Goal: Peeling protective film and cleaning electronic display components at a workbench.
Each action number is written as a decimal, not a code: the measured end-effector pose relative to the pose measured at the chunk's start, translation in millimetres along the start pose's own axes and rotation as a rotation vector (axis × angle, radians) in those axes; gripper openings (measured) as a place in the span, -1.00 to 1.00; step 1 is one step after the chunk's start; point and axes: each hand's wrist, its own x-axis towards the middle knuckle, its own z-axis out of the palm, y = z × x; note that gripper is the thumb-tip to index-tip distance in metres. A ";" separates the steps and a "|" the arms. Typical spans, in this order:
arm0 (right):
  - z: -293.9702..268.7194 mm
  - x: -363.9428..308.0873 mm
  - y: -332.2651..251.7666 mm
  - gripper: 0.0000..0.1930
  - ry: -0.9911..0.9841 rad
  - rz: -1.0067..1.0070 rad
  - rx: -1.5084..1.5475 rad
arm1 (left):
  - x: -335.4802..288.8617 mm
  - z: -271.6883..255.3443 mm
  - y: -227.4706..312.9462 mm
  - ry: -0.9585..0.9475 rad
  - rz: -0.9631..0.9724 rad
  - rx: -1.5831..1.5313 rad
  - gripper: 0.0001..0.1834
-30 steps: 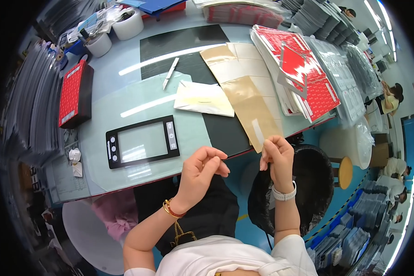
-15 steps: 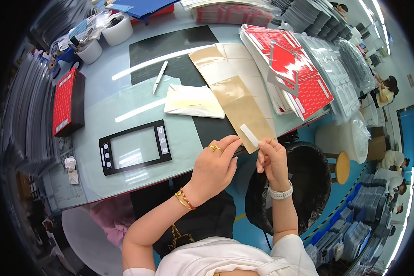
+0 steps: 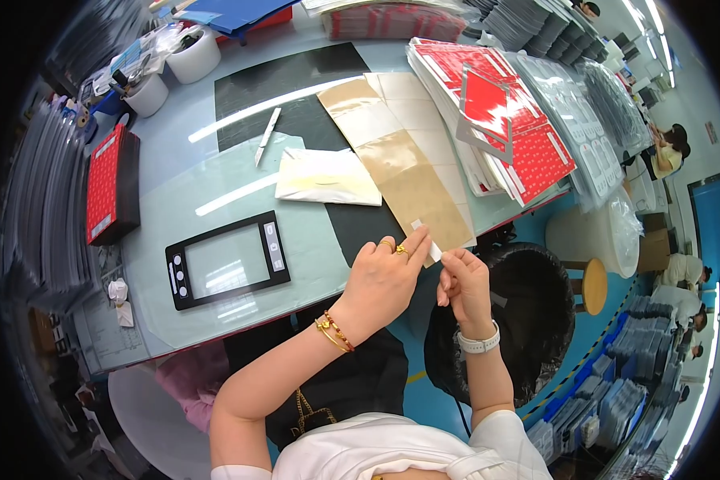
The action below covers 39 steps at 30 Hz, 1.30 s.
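My left hand (image 3: 386,276) and my right hand (image 3: 462,282) meet at the table's near edge, both pinching a small white strip (image 3: 426,241) held between their fingertips. The strip sits just below the brown backing sheets (image 3: 404,164) that lie on the table. A black-framed panel with a clear window (image 3: 226,260) lies flat to the left of my left hand. A cream sheet (image 3: 326,178) and a white pen-like tool (image 3: 267,136) lie farther back on the glass top.
Red-printed sheets (image 3: 504,112) are stacked at the right, a red and black box (image 3: 110,188) at the left, two white cups (image 3: 172,72) at the back. A black-lined bin (image 3: 528,312) stands under my right hand. Other people work at the far right.
Both hands have lifted from near my lap toward the table edge and to the right, and the white strip now shows between their fingertips.
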 end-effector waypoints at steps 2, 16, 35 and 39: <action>-0.5 -0.6 1.7 -0.81 0.024 -0.012 -0.037 | -0.1 2.2 -2.0 -0.006 0.027 0.052 -0.51; 1.4 -3.5 18.7 -0.70 -0.009 -0.015 -0.047 | -1.7 2.3 -9.7 0.072 0.012 -0.094 -0.62; 9.3 -82.5 40.3 -0.82 -0.262 0.131 -0.074 | 11.3 -24.5 -50.8 0.220 -0.877 -1.748 -0.68; 0.6 -83.2 46.2 -0.83 -0.344 0.207 -0.123 | 9.0 -32.8 -58.9 0.271 -0.917 -1.688 -0.68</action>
